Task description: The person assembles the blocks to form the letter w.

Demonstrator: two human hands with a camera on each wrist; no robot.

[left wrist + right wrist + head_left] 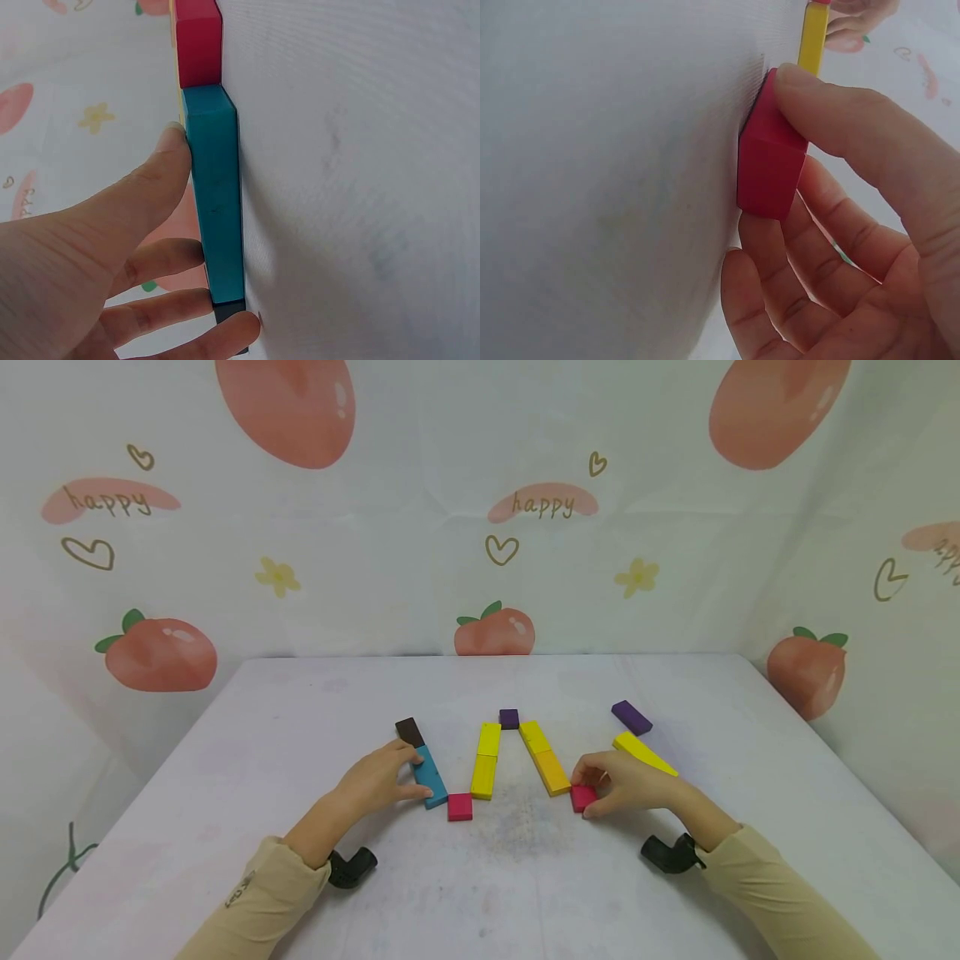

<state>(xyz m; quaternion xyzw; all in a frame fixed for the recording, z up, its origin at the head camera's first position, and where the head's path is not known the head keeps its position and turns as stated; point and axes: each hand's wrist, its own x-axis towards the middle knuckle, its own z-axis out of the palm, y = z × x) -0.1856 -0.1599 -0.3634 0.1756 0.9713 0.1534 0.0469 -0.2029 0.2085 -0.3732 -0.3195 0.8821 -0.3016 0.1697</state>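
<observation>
In the head view, my left hand (pixel 378 781) rests on a blue block (pixel 431 781). Thumb and fingers touch the same side of that block (pixel 216 202) in the left wrist view, the fingers spread fairly straight. A dark brown block (pixel 409 732) joins its far end, and a red block (pixel 460 807) sits by its near end. Over on the right, my right hand (pixel 626 781) pinches another red block (pixel 769 169) between thumb and fingers. That block stands at the near end of an orange-yellow block (pixel 553 774).
Two yellow blocks (pixel 486 760) lie end to end left of centre. A small purple block (pixel 509 719) sits between the tops of the yellow rows. Behind my right hand lie a long yellow block (pixel 643 752) and a purple block (pixel 632 717). White patterned cloth (pixel 405 568) hangs behind the table.
</observation>
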